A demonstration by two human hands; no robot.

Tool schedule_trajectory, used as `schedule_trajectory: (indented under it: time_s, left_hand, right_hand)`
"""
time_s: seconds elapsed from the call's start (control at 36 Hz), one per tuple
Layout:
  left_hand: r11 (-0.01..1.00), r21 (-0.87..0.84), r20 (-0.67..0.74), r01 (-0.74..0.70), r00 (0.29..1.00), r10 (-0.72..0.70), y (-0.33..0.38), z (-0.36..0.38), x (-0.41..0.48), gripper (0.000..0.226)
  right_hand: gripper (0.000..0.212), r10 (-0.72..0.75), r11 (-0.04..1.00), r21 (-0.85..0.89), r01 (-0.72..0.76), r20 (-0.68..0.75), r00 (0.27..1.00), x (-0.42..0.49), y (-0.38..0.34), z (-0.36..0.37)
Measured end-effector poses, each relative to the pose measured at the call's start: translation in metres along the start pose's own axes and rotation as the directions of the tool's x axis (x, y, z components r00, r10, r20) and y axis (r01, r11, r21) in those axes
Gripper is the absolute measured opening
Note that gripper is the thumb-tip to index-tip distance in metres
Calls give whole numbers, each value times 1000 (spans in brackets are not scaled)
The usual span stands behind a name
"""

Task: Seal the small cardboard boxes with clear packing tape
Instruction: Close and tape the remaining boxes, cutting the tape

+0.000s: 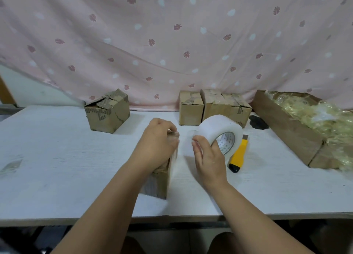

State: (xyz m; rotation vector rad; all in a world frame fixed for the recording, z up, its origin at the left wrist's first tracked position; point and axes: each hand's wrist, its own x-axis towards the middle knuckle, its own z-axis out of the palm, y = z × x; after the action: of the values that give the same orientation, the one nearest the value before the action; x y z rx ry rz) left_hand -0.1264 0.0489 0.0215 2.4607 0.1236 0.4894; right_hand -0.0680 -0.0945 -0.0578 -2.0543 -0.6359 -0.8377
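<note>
The small box point(160, 179) sits close before me, my left hand point(158, 139) curled over its top edge. My right hand point(208, 158) clasps the tape roll point(221, 129) just beside it. I'd keep the strip point(186, 146) taut and level so it lands flat.

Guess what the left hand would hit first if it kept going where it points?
Probably the cardboard box at the left end of the back group; the left hand points there, though depth is unclear.

Five small cardboard boxes on my table point(57, 158): the centre box point(159, 185) under my left hand point(157, 141), one box upper left point(108, 113), and what seem to be three boxes together, upper centre point(191, 108) point(214, 105) point(240, 111). One tape roll point(215, 127) in my right hand point(208, 158), one yellow knife point(238, 154), one long carton point(286, 127) far right.
</note>
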Motion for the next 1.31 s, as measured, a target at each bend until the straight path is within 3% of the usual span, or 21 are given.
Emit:
schedule_trajectory:
  time_s: [0.17, 0.22, 0.31, 0.39, 0.47, 0.67, 0.83, 0.97, 1.03, 1.14, 1.22, 1.28, 1.31]
  left_hand:
    - [987, 156, -248, -27, 966, 66, 7, -20, -8, 27]
    - [977, 206, -205, 46, 979, -3, 11, -21, -8, 41]
    - [879, 441, -1, 183, 979, -203, 12, -16, -9, 71]
    - [874, 418, 115, 249, 939, -323, 8, -10, -8, 67]
    - [884, 402, 151, 240, 935, -322, 6, -8, -8, 63]
    - [888, 419, 211, 188, 931, -297, -2, -10, -7, 83]
    - [942, 237, 93, 237, 960, -265, -9, -16, -7, 86]
    - [949, -225, -79, 219, 967, -242, -13, -24, -7, 87]
    - [862, -464, -119, 206, 949, -291, -14, -25, -7, 76]
    - [575, -795, -47, 194, 925, -377, -15, -24, -6, 41]
    - [454, -867, -6, 205, 907, -420, -18, -21, -1, 48]
    - [520, -823, -32, 229, 895, -445, -23, -20, 3, 56]
    - [619, -744, -82, 250, 886, -456, -27, -19, 5, 61]
  right_hand:
    - [41, 13, 1000, -8, -13, 63, 998, 0, 1, 2]
    - [37, 8, 1000, -25, -5, 92, 996, 0, 1, 2]
    - [38, 4, 999, -53, 2, 125, 992, 0, 1, 1]
    - [45, 4, 999, -44, 2, 136, 991, -1, 0, 0]
    - [46, 24, 1000, 0, -24, 114, 993, -2, 1, -1]
    - [46, 40, 999, 18, -42, 108, 993, 0, 1, -2]
    - [32, 99, 993, 57, -104, 91, 991, 0, 3, -1]
    - [32, 116, 989, 85, -121, 59, 992, -1, 4, -1]
    - [32, 101, 989, 100, -106, 53, 993, -1, 4, -1]
    - [35, 115, 987, 109, -118, 34, 993, -1, 4, -1]
    - [35, 103, 990, 89, -105, 23, 994, -1, 5, -2]
    - [34, 117, 988, 96, -120, 41, 992, 0, 6, -1]
    - [34, 123, 987, 99, -128, 50, 991, 0, 6, -1]
